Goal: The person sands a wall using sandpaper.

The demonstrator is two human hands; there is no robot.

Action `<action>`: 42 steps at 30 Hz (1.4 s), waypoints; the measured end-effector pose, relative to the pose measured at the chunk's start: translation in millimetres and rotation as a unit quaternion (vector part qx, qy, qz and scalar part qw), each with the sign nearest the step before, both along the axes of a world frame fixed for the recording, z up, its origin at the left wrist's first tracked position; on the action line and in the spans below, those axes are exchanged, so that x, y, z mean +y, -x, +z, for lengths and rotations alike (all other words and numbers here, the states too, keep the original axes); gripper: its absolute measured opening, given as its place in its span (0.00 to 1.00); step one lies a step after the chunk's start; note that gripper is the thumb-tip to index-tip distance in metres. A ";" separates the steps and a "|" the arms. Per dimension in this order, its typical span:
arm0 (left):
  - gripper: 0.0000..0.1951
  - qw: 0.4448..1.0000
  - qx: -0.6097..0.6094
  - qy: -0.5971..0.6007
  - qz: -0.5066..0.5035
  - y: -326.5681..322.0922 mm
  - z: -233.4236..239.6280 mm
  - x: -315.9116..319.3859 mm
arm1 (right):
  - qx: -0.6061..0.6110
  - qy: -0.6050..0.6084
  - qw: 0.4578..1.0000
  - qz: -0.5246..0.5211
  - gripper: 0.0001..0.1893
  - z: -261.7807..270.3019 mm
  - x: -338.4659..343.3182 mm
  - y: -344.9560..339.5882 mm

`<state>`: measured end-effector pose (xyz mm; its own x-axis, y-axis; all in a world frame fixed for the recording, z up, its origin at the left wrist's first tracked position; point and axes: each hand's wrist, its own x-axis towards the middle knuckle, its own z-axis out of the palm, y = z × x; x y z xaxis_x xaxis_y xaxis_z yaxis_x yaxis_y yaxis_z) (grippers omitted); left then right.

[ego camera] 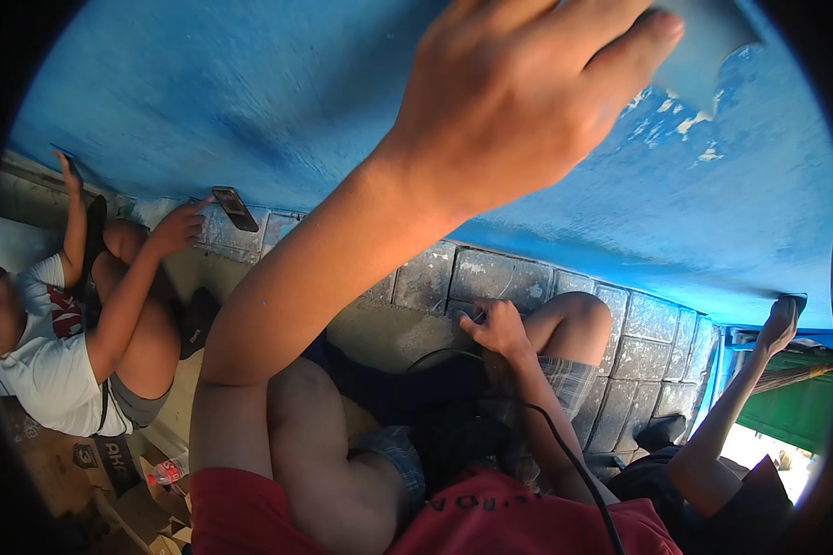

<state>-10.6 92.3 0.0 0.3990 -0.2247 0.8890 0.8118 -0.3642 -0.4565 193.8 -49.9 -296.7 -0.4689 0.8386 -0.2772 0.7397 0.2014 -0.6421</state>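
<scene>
My left hand (520, 97) reaches across the top of the view against a blue painted wall (284, 104). Under its thumb is a thin grey sheet (715, 55), possibly sandpaper, with a ragged edge. Its other fingertips are cut off by the frame. Beside the sheet, pale chipped spots (694, 123) show in the paint. My right hand (498, 327) is held low beside my bent knee, its fingers curled. Something small and dark shows at those fingers, too little to identify. A black cable (573, 458) runs over my right forearm.
A co-worker in white (55, 361) sits at left, one finger at a phone (234, 208) near the wall's foot. Another co-worker's hand (781, 325) presses a dark pad to the wall. Grey paving blocks (500, 274), cardboard (128, 513) and a plastic bottle (169, 472) lie below.
</scene>
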 end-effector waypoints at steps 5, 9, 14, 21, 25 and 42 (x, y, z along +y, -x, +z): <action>0.09 0.998 -0.017 0.050 -0.037 2.3 -3.5 -8.7 | 0.012 -0.004 1.000 -0.001 0.22 0.6 1.4 -2.7; 0.09 0.983 -0.047 0.178 -0.025 -8.7 -11.5 -32.3 | 0.006 0.000 1.000 -0.011 0.22 -3.6 0.1 -2.6; 0.08 1.000 0.009 0.022 0.011 3.8 -2.9 4.1 | 0.012 0.020 1.000 -0.003 0.21 8.6 1.2 6.0; 0.08 0.993 -0.059 -0.044 -0.092 -15.1 -15.9 17.4 | 0.023 -0.019 0.999 -0.014 0.20 -8.0 0.9 -3.7; 0.09 0.996 -0.054 -0.036 -0.063 -18.2 -18.0 3.4 | 0.026 -0.009 1.000 -0.009 0.20 -6.3 0.1 -5.5; 0.10 0.979 -0.067 0.192 0.018 -13.7 -14.6 -32.4 | 0.039 -0.016 0.999 -0.021 0.19 -4.7 3.1 -5.4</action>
<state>3.1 59.8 -14.7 0.2750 0.1482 0.9500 0.8702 -0.4584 -0.1804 199.2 -46.8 -301.4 -0.4515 0.8660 -0.2151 0.6967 0.1915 -0.6913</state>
